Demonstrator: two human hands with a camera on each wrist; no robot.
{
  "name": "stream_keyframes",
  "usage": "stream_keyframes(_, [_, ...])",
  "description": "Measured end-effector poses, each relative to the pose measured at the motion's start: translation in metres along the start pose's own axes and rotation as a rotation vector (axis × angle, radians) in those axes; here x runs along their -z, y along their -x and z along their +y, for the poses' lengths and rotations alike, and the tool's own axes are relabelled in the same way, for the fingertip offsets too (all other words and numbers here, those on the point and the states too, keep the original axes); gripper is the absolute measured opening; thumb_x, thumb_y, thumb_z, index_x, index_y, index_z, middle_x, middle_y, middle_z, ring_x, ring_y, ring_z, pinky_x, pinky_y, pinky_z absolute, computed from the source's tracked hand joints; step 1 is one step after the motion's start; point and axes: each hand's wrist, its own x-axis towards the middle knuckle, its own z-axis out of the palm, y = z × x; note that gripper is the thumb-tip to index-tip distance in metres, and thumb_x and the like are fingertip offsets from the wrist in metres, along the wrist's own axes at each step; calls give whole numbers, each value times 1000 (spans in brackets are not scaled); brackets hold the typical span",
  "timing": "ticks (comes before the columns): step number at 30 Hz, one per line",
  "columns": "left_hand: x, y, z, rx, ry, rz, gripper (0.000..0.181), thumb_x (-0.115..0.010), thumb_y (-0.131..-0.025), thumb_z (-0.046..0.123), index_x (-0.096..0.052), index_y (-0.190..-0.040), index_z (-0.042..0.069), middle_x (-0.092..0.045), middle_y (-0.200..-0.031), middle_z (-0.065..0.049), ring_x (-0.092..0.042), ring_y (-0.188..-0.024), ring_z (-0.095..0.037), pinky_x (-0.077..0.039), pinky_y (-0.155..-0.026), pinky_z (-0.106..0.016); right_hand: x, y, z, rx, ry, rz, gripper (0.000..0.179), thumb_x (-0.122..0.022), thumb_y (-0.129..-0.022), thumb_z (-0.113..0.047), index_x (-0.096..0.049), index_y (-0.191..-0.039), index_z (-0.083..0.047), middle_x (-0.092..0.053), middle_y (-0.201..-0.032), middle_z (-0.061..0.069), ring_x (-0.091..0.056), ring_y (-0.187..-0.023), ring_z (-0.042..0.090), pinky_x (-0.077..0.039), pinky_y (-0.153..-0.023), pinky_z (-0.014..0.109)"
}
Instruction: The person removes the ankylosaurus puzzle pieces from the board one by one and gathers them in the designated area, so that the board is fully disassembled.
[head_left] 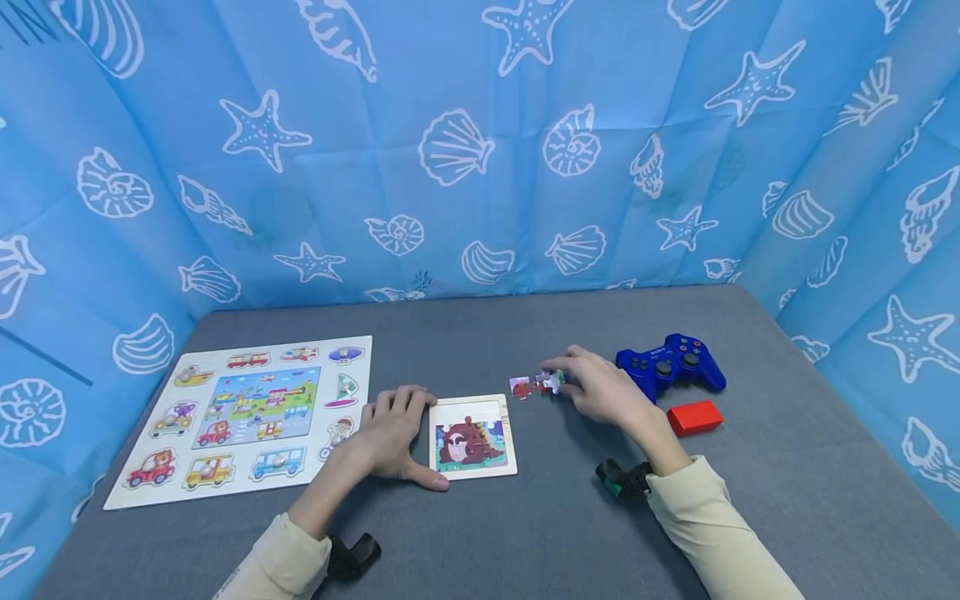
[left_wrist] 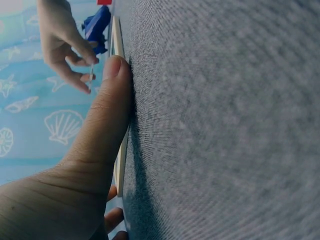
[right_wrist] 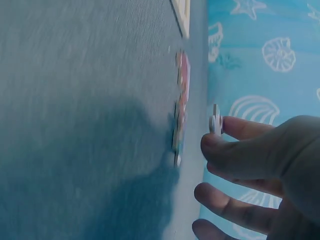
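A right hand pinches a small, thin jigsaw piece (right_wrist: 215,124) just above the bench, while a left hand steadies a square pale-wood puzzle tray (head_left: 513,454).

The right hand (head_left: 597,388) has a narrow grip, the piece held between thumb and fingertips, close over a short row of colourful loose pieces (head_left: 520,387) lying right of the tray; the held piece's printed picture is too small to make out. The left hand (head_left: 390,437) has a wide grip, thumb and fingers spread at the tray's left side, touching it. Inside the tray, a brown spiky-backed creature picture (head_left: 471,442) fills the lower part. A large white pegged vehicle board (head_left: 138,494) lies left of the left hand; a blue game controller (head_left: 667,367) and a red rectangular block (head_left: 694,417) sit on the grey cloth-covered bench (head_left: 525,537), near the right hand.
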Motion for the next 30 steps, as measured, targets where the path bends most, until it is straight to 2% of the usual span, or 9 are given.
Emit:
stream_keyframes(4, [-2,0,-1,-1,0,11,114,-88,-62,70,-36,-148,16,-34,-155,-16,-32,-140,-45,-30,-109,-65,3,1,7,-31,51,5,38,-69,-94,-3,-69,-131,-12,-68,-121,15,-63,-104,32,-53,-89,53])
stream_keyframes(10, [2,2,1,1,7,0,113,-87,-63,69,-37,-148,15,-34,-154,-17,-32,-140,-46,-29,-110,-65,2,2,11,-66,70,1,38,-69,-93,-2,-70,-130,-11,-67,-124,16,-61,-107,35,-51,-91,55])
stream_keyframes(17, [-1,-1,-1,7,5,-4,115,-88,-63,68,-36,-150,15,-33,-156,-17,-31,-140,-46,-30,-110,-65,1,2,12,-120,51,-67,38,-66,-94,2,-69,-131,-8,-65,-128,21,-60,-111,37,-50,-98,58])
stream_keyframes(22, [-5,-3,-5,-1,9,12,115,-89,-63,68,-35,-151,17,-32,-158,-17,-30,-141,-46,-29,-110,-65,0,2,11,-120,50,-65,37,-67,-94,0,-69,-131,-7,-65,-126,21,-61,-109,36,-50,-98,58])
stream_keyframes(30, [-2,0,-2,-6,3,0,117,-86,-62,74,-35,-150,16,-32,-157,-17,-31,-140,-46,-29,-110,-66,-3,1,15,-103,53,-34,38,-63,-93,7,-67,-130,1,-64,-120,23,-63,-106,37,-53,-94,55])
